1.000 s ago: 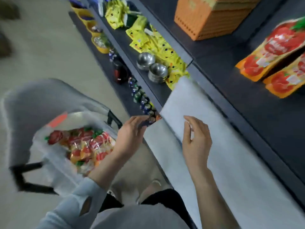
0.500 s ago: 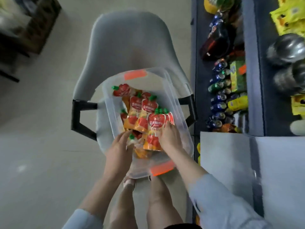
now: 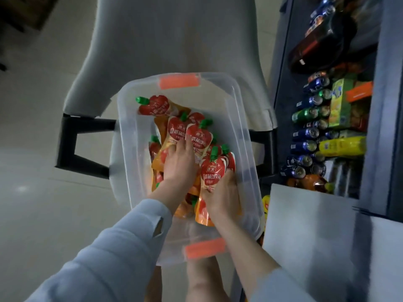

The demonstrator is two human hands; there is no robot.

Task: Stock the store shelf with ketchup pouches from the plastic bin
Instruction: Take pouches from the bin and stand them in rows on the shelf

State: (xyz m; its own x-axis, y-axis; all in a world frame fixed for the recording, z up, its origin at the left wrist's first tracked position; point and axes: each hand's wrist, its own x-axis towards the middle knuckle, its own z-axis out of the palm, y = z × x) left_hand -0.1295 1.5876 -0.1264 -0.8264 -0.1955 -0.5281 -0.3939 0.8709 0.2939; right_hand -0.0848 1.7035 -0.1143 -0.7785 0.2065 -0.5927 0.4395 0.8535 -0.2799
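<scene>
A clear plastic bin (image 3: 244,136) with orange handles sits on a grey chair and holds several red and orange ketchup pouches (image 3: 156,106) with green caps. My left hand (image 3: 177,165) lies on the middle of the pile, its fingers curled onto a ketchup pouch (image 3: 174,132). My right hand (image 3: 221,198) grips the lower part of another ketchup pouch (image 3: 212,171), which stands up near the bin's right wall. The store shelf (image 3: 281,68) runs down the right side of the view.
The grey chair (image 3: 174,40) with black armrests carries the bin. The low shelf at right holds drink cans (image 3: 305,132), a dark bottle (image 3: 320,46) and yellow packs (image 3: 342,146). A pale flat panel (image 3: 305,225) lies at lower right. Pale floor is on the left.
The view swung from the shelf down to the bin. Both hands went into the bin; the left moved onto the middle pouches and the right took hold of one pouch.
</scene>
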